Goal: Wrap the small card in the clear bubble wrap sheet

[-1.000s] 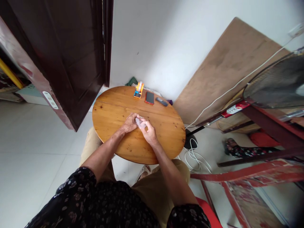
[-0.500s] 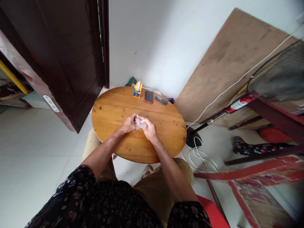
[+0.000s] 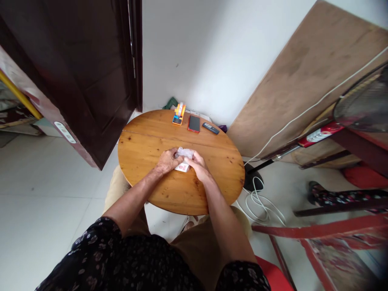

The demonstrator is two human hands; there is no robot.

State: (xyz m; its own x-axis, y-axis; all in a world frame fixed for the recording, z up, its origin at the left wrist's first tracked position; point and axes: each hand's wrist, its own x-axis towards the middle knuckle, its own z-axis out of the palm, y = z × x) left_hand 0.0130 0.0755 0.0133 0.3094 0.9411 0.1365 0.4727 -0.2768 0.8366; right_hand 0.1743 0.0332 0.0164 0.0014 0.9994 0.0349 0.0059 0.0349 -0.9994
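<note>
Over the middle of the oval wooden table [image 3: 145, 147], my two hands meet around a crumpled, translucent plastic bag [image 3: 185, 152]. Below it shows a small white box or card pack [image 3: 182, 167] with a red print on its face; whether it lies inside the plastic or under it I cannot tell. My left hand [image 3: 168, 161] grips the left side, thumb across the top. From the right, my right hand [image 3: 199, 165] closes on the plastic, its thumb close to the left one. Fingertips under the plastic are hidden.
At the table's far edge are an orange tape dispenser [image 3: 178, 115], a red-edged phone [image 3: 194, 123] and a dark remote [image 3: 210, 128]. A dark door [image 3: 75, 72] stands left. Right are a fan [image 3: 360, 101], white cable [image 3: 257, 202], red wooden chair [image 3: 309, 230] and another person's foot [image 3: 315, 192].
My hands have lowered slightly and moved apart. The plastic is spread wider, and the white box with red print has come into view beneath it. My view has shifted a little.
</note>
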